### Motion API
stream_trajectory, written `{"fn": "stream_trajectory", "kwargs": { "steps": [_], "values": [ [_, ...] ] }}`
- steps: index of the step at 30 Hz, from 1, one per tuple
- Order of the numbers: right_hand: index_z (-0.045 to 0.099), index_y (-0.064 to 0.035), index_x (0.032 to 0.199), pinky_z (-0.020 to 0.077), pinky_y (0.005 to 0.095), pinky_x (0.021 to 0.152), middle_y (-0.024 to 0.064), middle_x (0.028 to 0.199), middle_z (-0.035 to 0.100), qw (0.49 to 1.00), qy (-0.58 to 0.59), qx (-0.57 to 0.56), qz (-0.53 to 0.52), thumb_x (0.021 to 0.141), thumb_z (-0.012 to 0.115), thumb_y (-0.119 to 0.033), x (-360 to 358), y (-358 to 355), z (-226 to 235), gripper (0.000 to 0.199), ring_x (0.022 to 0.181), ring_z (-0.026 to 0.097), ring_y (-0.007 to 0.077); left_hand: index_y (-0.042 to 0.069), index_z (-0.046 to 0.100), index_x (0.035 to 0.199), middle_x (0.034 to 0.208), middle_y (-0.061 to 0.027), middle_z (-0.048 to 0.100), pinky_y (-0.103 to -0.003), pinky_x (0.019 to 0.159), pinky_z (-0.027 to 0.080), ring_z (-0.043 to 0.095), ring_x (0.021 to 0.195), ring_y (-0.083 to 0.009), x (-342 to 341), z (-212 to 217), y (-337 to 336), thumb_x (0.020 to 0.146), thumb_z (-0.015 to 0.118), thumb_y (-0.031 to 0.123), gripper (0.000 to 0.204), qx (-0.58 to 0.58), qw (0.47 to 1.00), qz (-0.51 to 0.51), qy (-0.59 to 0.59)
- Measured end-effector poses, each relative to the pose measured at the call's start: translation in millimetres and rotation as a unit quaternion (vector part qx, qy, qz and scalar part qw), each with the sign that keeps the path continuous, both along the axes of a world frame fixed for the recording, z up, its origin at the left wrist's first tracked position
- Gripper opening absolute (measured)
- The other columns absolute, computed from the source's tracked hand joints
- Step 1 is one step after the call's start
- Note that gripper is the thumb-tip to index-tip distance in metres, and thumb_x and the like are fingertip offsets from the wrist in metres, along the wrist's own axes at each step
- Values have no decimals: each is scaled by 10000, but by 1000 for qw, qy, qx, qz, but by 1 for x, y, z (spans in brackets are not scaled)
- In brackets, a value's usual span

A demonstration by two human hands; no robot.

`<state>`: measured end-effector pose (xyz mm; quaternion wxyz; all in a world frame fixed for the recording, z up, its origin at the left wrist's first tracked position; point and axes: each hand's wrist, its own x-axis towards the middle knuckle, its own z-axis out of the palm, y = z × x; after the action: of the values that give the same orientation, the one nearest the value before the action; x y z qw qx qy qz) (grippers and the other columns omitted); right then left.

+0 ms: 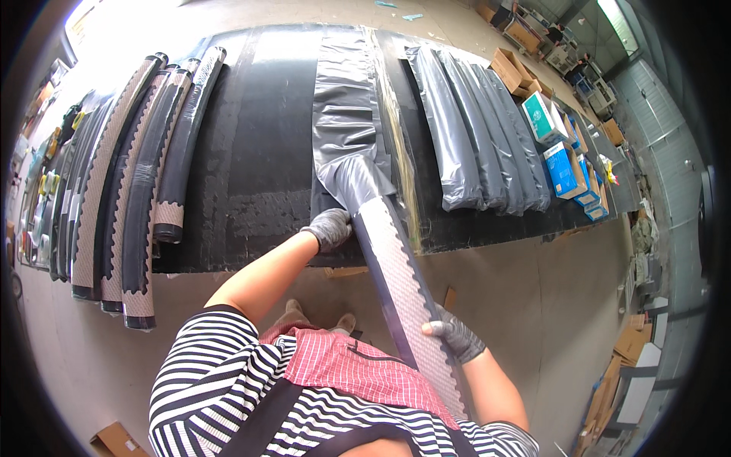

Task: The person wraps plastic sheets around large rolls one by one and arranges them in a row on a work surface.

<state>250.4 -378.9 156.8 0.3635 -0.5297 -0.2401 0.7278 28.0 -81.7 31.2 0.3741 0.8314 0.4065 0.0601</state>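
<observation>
We couldn't see the far end of the patterned roll [396,266] inside the grey sleeve [359,181] (far-right people [555,34] looked tiny).

No legible text. Green-white box [539,120]: pale marking on green panel, too small to read. Blue box [563,169]: small light marking on the blue side, also unreadable at this size.

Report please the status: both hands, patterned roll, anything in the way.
Left hand at mouth of black sleeve, grip unclear. Right hand holding patterned roll. Roll's far end inside sleeve. Nothing visibly blocking; black-wrapped bundles lie apart, rightward.
</observation>
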Motion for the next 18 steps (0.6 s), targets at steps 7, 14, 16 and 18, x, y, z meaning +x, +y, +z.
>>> {"fn": "stream_trajectory", "kwargs": {
  "steps": [7, 14, 16, 18],
  "values": [
    [462, 3, 1403, 400, 343, 1055, 102, 1290, 583, 999, -37, -4, -6, 743, 775, -230, -19, 35, 11, 767, 1196, 524, 201, 17, 616, 1211, 1125, -213, 650, -450, 939, 505, 635, 1056, -387, -19, 61, 54, 831, 652, 206, 426, -39, 988, 66, 131],
    [466, 12, 1389, 409, 337, 1044, 98, 1293, 577, 994, -96, 54, 25, 711, 830, -278, -32, 33, -14, 822, 1195, 520, 202, 111, 652, 1154, 1159, -208, 596, -501, 941, 476, 538, 1142, -409, 15, 68, 55, 810, 661, 227, 364, 330, 942, 44, 46],
    [459, 10, 1401, 403, 339, 1052, 103, 1302, 575, 986, -141, 75, 52, 717, 835, -302, -37, 41, -10, 840, 1204, 518, 200, 145, 729, 926, 1078, -141, 624, -496, 941, 466, 547, 1140, -364, 28, 28, 82, 772, 696, 244, 186, 390, 915, 75, 68],
    [447, 7, 1415, 399, 341, 1059, 106, 1306, 574, 987, -143, 78, 12, 719, 837, -318, -26, 28, -11, 861, 1209, 517, 203, 163, 742, 909, 1079, -99, 638, -489, 987, 446, 539, 1168, -348, 51, 80, 45, 789, 684, 248, 158, 316, 929, -148, 122]
  ]
}}
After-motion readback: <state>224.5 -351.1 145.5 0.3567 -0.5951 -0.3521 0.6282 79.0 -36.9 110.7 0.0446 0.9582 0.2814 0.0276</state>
